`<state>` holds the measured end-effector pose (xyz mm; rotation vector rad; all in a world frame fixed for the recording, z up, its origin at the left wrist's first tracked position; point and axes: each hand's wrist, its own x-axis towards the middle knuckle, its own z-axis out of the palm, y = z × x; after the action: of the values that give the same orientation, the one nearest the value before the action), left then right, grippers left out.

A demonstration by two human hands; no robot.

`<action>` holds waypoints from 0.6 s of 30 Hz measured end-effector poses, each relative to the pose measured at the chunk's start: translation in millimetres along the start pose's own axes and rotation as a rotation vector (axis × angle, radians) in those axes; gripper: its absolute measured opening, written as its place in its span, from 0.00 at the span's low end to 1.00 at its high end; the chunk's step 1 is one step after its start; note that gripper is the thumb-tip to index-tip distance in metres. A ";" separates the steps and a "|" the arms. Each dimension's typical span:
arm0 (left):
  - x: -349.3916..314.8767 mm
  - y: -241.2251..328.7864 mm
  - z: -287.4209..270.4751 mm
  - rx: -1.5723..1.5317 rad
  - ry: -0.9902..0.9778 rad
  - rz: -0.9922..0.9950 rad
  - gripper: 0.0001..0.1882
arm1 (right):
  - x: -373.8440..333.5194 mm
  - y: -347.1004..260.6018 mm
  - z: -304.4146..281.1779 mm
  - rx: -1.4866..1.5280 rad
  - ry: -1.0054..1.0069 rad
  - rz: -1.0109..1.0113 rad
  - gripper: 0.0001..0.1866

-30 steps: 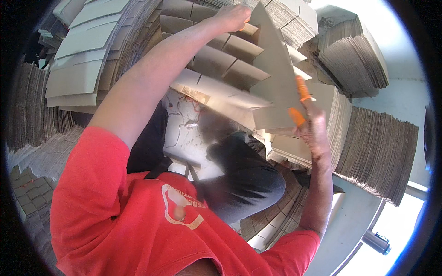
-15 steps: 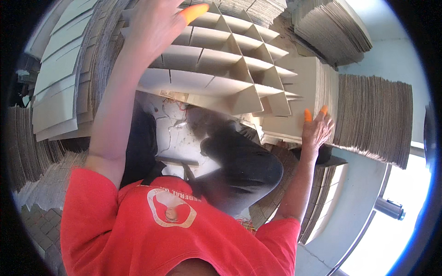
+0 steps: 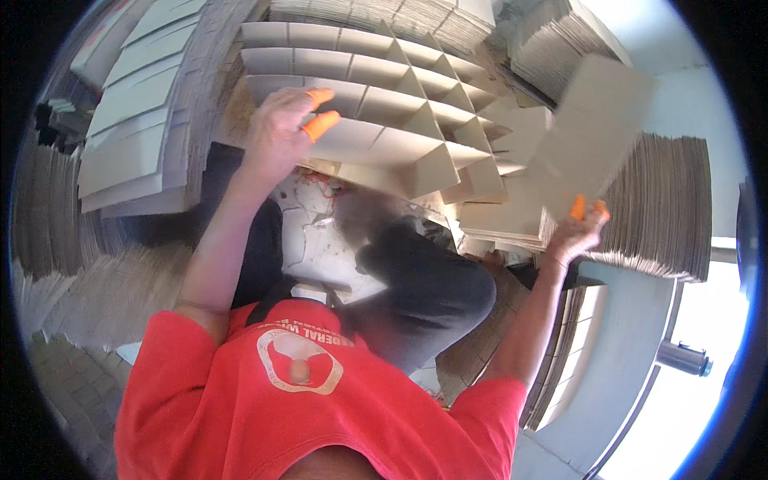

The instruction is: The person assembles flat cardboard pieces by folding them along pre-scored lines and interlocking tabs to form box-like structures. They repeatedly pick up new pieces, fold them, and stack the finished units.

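Observation:
In front of me stands a cardboard divider grid (image 3: 384, 104), made of several long slotted strips crossed by two shorter strips at its right end. My left hand (image 3: 280, 132) is at the left end of the grid's nearest strip, orange covers on its finger and thumb. Those tips are apart, and whether they touch the strip is hard to see. On the right, my right hand (image 3: 574, 236), also with orange-covered tips, grips the lower end of a flat cardboard strip (image 3: 596, 120). This strip is tilted up and slightly blurred, above a stack of similar strips (image 3: 508, 210).
Slotted cardboard sheets (image 3: 132, 132) are stacked high at left. More cardboard stacks stand at the far side (image 3: 552, 48) and along the right wall (image 3: 660, 208). My crossed legs (image 3: 424, 296) are below the grid, over a littered pale floor (image 3: 300, 232).
My left hand has come back toward me from the grid's far left. My right hand has picked a cardboard strip off the stack and lifted it, moving slightly right.

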<state>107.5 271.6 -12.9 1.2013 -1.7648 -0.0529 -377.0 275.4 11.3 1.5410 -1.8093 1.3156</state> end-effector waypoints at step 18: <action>-13.1 -12.6 37.7 0.064 -0.254 0.097 0.11 | 48.9 -235.7 20.1 0.468 -0.785 -0.097 0.33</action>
<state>89.8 258.0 -48.3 1.1945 -2.0576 -0.0959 -169.1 247.6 131.3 2.6484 -1.8621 1.2329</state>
